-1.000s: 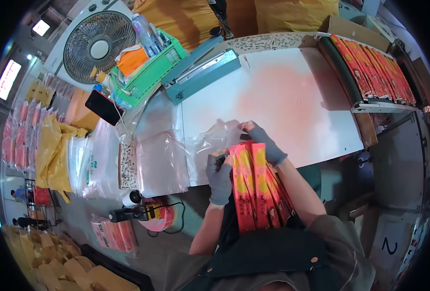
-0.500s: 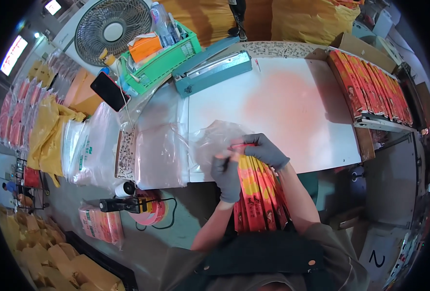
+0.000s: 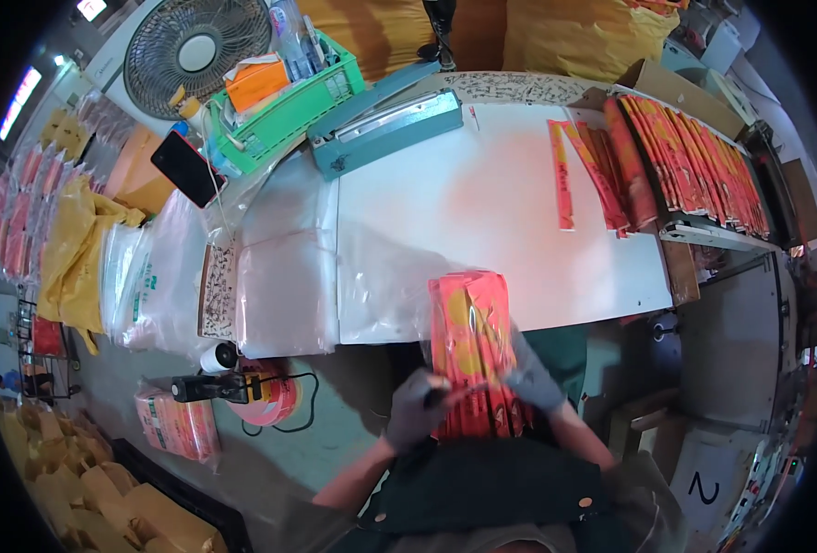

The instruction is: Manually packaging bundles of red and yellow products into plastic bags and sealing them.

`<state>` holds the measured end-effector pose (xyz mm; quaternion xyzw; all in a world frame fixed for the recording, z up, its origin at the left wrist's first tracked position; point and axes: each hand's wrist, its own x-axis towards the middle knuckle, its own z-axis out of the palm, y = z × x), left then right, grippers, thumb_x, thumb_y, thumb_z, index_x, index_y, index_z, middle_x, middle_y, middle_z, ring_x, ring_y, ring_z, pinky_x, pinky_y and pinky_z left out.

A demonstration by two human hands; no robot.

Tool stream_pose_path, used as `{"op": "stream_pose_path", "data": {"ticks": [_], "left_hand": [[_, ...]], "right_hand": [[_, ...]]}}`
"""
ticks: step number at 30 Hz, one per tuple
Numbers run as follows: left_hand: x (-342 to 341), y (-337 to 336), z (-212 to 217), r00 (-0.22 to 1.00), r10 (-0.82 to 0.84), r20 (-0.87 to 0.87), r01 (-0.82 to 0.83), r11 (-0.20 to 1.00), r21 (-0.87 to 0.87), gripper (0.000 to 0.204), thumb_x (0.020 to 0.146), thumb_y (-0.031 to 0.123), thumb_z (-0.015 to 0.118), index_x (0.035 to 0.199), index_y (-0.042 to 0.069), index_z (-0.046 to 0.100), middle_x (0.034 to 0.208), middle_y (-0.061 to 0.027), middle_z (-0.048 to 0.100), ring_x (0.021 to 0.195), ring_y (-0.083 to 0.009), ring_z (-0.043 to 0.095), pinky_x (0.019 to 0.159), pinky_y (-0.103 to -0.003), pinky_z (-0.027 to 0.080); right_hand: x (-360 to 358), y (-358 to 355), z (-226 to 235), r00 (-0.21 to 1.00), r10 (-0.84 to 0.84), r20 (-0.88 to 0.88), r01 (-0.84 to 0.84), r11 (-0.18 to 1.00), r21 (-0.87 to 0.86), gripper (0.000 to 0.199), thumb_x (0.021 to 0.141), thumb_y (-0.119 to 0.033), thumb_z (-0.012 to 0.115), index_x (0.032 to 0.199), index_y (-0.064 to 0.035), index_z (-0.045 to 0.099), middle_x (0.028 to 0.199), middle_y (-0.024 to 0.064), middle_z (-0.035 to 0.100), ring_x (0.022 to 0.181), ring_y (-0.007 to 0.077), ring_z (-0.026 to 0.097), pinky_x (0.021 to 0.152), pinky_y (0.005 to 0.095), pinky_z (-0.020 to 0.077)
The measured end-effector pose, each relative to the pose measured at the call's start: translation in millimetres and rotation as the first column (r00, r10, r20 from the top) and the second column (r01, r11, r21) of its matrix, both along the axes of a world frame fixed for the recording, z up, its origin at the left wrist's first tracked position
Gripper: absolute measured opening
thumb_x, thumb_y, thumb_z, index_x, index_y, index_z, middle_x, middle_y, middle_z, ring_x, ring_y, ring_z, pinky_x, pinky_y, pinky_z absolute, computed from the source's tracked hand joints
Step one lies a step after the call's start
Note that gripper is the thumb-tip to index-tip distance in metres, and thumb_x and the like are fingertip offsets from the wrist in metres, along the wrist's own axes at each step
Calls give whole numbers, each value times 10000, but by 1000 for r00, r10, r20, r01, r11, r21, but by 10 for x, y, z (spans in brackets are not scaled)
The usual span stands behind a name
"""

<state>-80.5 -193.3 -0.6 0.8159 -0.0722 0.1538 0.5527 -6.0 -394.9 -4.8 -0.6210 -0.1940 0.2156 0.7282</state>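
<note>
A bundle of slim red-and-yellow packets (image 3: 469,323) stands between my hands at the table's near edge, above my dark apron. My left hand (image 3: 415,408), in a grey glove, curls its fingers against the bundle's lower left side. On the other side my gloved right hand (image 3: 535,378) grips the lower right edge; its fingers are slightly blurred. Shiny clear film shows around the bundle's upper part, though how far it covers the packets I cannot tell. Thin clear bags (image 3: 385,290) lie flat on the table just left of the bundle.
At the right, a box holds a row of red packets (image 3: 694,157); several loose packets (image 3: 562,180) lie beside it. A blue-grey sealer (image 3: 385,138), green basket (image 3: 289,106), phone (image 3: 187,169) and fan (image 3: 196,55) stand along the back left. A stack of clear bags (image 3: 284,286) lies left.
The bundle's top now sits higher and faces me, with clear film around it; my hands have moved down to its lower sides. Several packets beside the right-hand box have tipped onto the table.
</note>
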Motion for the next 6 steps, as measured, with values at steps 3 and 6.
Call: {"op": "stream_pose_path", "data": {"ticks": [3,6], "left_hand": [[-247,-63,-95,975,-38,-218,39,999,1,218,753,88,749,784,58,535,662,-15,501,573,-131,489,506,-263,408],[28,36,-65,935,-189,-299,178,982,-63,227,759,146,752,787,56,545,668,-50,518,549,-177,480,512,-289,421]], "right_hand": [[-428,-193,-148,987,-14,-160,-1,996,-89,796,899,-304,545,1458,-16,56,1482,114,207,1356,187,198,1101,335,176],[-291,-280,-127,964,38,-263,-61,995,-82,803,898,-298,569,1460,-30,62,1502,79,177,1341,162,218,1104,319,160]]}}
